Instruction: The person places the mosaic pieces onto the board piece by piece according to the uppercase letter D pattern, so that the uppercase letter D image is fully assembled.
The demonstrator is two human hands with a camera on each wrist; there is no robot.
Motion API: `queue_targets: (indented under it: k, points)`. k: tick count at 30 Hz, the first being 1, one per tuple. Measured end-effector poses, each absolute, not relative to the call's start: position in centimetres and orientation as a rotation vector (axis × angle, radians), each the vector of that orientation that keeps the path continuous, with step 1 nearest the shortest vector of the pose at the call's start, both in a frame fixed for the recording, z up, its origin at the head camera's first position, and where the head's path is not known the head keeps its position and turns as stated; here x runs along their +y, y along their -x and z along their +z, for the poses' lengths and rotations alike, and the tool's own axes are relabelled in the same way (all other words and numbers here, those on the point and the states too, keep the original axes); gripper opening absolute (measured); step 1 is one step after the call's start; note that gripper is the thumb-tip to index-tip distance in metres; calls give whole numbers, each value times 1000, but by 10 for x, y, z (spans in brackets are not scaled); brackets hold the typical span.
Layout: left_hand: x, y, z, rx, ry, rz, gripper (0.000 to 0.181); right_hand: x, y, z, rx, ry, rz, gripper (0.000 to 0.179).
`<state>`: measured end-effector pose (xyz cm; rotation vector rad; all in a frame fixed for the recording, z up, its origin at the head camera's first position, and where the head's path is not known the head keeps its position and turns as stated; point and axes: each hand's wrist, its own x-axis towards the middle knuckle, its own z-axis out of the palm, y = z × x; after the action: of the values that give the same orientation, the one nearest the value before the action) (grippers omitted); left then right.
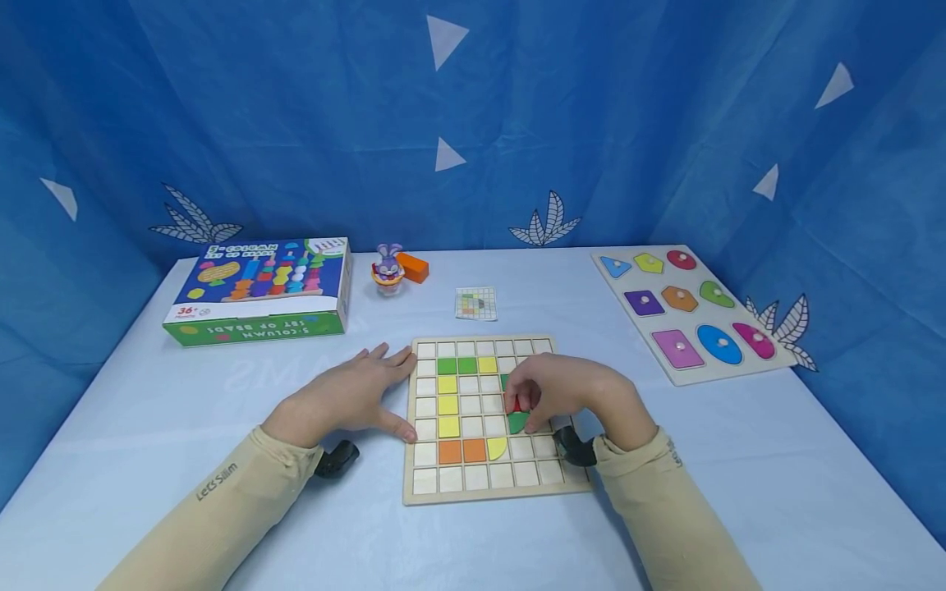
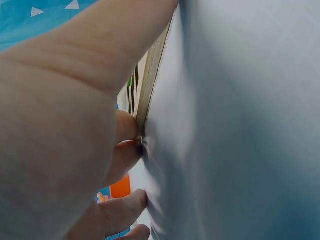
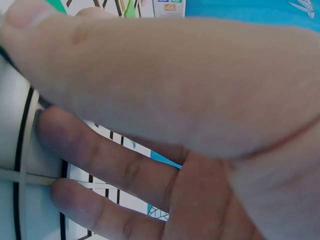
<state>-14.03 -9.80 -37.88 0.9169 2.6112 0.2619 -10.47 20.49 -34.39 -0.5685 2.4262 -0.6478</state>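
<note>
A square wooden grid board lies on the table, with green, yellow and orange tiles in several of its cells. My left hand lies along the board's left edge, fingers spread and thumb near the lower part of that edge. In the left wrist view, fingertips touch the side of the board. Over the right half of the board, my right hand pinches a green curved tile between thumb and fingers at a cell. A bit of red tile shows between the fingers, partly hidden.
Behind the board lies a small pattern card. A bead-set box stands at the back left, beside a purple rabbit figure and an orange block. A shape puzzle board lies at the back right.
</note>
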Motion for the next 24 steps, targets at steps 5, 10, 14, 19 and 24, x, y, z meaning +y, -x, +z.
queue_targets:
  k: [5, 10, 14, 19, 24]
  points:
    - [-98, 141, -379, 2610, -914, 264, 126, 204, 104, -345, 2453, 559, -622, 23]
    - [-98, 141, -379, 2603, -891, 268, 127, 202, 104, -347, 2469, 553, -614, 22]
    - [-98, 140, -379, 2597, -876, 274, 128, 202, 103, -347, 2464, 550, -623, 22]
    - [-97, 140, -378, 2597, -878, 291, 127, 202, 103, -344, 2473, 553, -613, 22]
    - [-98, 139, -377, 2598, -879, 302, 127, 201, 102, -344, 2467, 554, -627, 21]
